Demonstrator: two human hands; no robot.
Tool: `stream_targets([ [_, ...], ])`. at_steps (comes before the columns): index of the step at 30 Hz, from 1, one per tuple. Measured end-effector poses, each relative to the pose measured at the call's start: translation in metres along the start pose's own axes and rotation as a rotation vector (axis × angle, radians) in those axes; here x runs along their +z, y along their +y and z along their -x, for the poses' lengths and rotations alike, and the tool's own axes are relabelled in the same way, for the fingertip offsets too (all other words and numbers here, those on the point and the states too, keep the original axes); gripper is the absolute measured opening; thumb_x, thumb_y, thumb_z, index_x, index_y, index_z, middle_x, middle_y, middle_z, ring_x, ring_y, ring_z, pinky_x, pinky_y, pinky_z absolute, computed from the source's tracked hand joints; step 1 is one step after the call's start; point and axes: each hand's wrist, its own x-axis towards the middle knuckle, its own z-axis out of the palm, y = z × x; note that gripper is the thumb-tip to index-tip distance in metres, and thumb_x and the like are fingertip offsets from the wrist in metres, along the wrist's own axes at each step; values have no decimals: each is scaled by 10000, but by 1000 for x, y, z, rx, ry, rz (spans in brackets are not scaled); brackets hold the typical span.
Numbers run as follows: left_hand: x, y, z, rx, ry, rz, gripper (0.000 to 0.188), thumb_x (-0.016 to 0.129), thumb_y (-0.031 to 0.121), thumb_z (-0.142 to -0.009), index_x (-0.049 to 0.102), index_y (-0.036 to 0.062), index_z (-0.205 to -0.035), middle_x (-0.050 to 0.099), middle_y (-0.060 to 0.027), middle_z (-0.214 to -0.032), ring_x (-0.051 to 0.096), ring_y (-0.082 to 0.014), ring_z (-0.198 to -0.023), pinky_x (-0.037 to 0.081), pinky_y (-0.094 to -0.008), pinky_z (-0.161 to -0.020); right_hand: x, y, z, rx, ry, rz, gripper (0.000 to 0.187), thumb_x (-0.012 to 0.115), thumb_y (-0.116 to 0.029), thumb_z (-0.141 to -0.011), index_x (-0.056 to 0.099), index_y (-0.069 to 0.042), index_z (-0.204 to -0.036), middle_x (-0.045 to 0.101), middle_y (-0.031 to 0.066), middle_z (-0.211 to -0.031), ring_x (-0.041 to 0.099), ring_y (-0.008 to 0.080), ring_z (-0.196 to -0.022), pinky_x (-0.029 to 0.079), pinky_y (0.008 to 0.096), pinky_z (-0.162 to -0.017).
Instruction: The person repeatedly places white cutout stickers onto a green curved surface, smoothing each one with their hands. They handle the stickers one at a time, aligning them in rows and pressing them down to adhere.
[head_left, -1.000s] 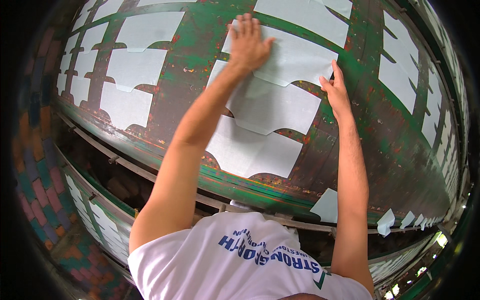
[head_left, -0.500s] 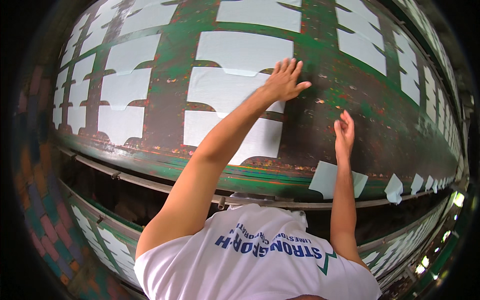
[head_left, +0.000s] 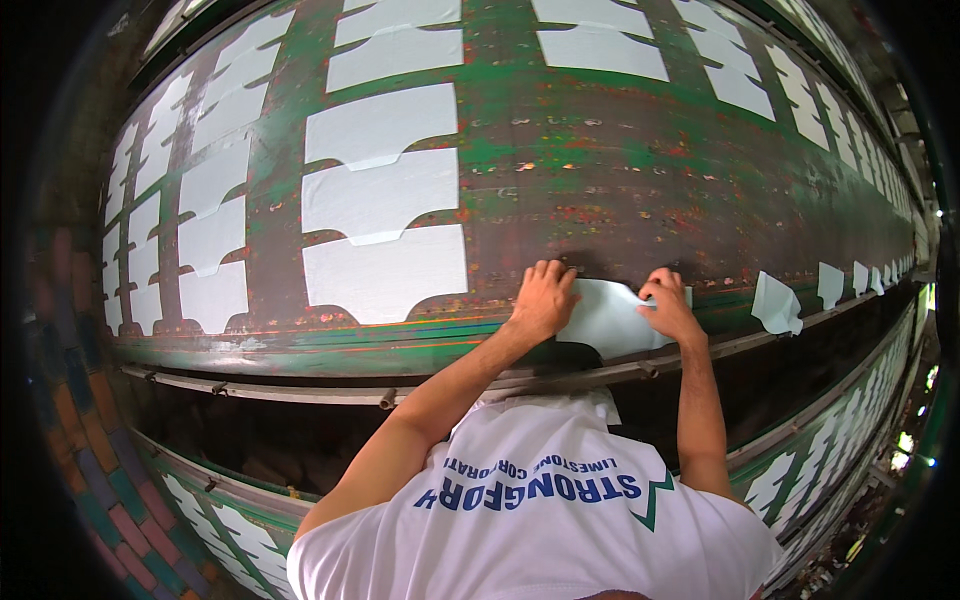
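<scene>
A pale white cut fabric piece lies over the near edge of the long green and brown table, its lower edge curved. My left hand has its fingers curled on the piece's upper left corner. Across from it, my right hand pinches the upper right part, where the fabric is folded up a little. Another white layer shows behind my right fingers. Left of my hands, three matching pieces lie flat in a column, the nearest piece having rounded cut-outs at its lower corners.
More columns of white pieces cover the table to the left and along the far side. Loose white pieces hang over the near edge at the right. A metal rail runs along the front, and behind me stands another table with white pieces.
Both hands have come back to the near edge and taken hold of a fabric piece there. Before, my left hand lay spread over the column's pieces. The view has shifted to the right.
</scene>
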Motion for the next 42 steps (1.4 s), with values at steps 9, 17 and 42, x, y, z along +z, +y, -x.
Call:
stream_targets([
  [9,27,39,-15,94,-159,52,255,786,175,-889,716,80,-1114,655,-102,-1187,594,-322,-1155,474,-469,-960,-45,49,40,-154,-329,-290,391,773,-194,-871,634,-25,-1196,737,203,-1075,702,389,-1046,531,482,-898],
  [17,73,159,-61,-410,-93,467,252,751,162,-965,687,7,-1152,726,-150,-1024,660,-246,-856,532,-382,-776,-105,254,112,80,-45,-653,228,754,-173,-922,696,-10,-1071,690,55,-875,624,168,-802,495,328,-745],
  [42,189,205,-141,-283,308,-106,157,829,249,-845,743,140,-919,650,-32,-968,587,-274,-980,417,-427,-871,-83,390,64,524,773,-291,320,635,-337,-1036,718,-29,-1055,751,190,-974,699,418,-933,530,487,-821],
])
